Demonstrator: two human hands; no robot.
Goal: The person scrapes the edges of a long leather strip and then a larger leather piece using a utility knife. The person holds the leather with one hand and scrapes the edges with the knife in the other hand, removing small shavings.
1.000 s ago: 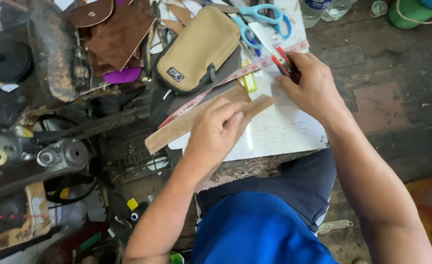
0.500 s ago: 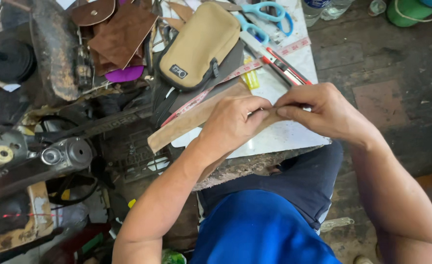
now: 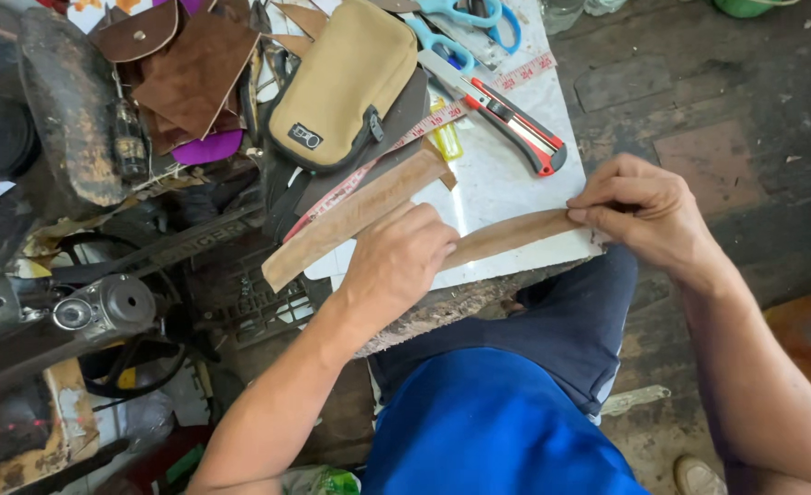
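Two hands stretch a narrow brown leather strip [image 3: 515,235] flat along the near edge of the white tabletop [image 3: 515,183]. The left hand [image 3: 396,261] presses one end down with curled fingers, while the right hand [image 3: 639,213] pinches the other end, likely to keep it taut. A second, wider leather strip [image 3: 350,220], a measuring tape [image 3: 479,96] and a utility knife [image 3: 506,115] lie just beyond, within easy reach.

Both hands [image 3: 396,261] [image 3: 639,215] hold brown leather strip [image 3: 511,236] w/ fingertips.
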